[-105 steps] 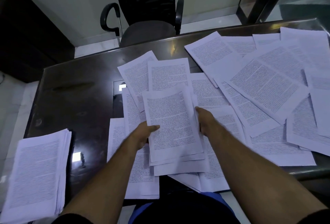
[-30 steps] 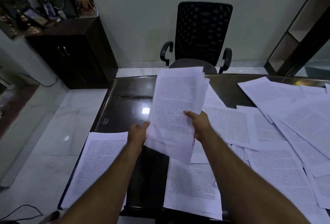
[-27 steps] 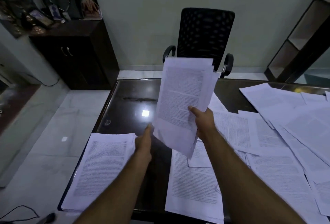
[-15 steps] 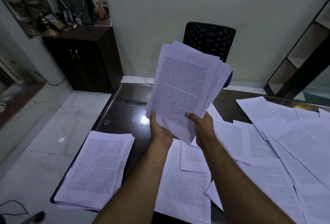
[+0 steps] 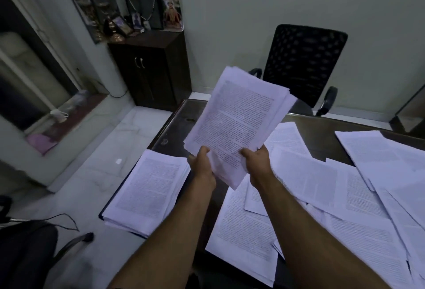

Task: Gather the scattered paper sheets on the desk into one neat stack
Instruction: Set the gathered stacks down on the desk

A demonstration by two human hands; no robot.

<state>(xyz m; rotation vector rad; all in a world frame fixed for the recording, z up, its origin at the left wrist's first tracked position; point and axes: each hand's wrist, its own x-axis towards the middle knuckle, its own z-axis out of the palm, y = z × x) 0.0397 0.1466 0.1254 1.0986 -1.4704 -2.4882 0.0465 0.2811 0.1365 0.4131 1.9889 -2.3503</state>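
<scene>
**Two hands hold up a bunch of papers over the desk**

Close by, at 6 o'clock, two bare arms reach forward. The left hand (image 5: 202,164) grips the bottom left edge of a bunch of papers (image 5: 236,120), with the thumb on the front. The right hand (image 5: 257,162) grips the bottom right edge the same way. The bunch is up in the air, above the desk (image 5: 174,127), and it leans a little toward 1 o'clock. Its edges do not line up.

At 8 o'clock from the hands, a neat pile of papers (image 5: 147,189) lies on the near left corner of the desk. At 3 to 5 o'clock, loose sheets (image 5: 345,192) lie spread out and on top of each other.

Farther off, at 1 o'clock, a black chair (image 5: 303,65) stands behind the desk. At 11 o'clock, a dark cupboard (image 5: 149,70) stands by the wall with some pictures on top
</scene>
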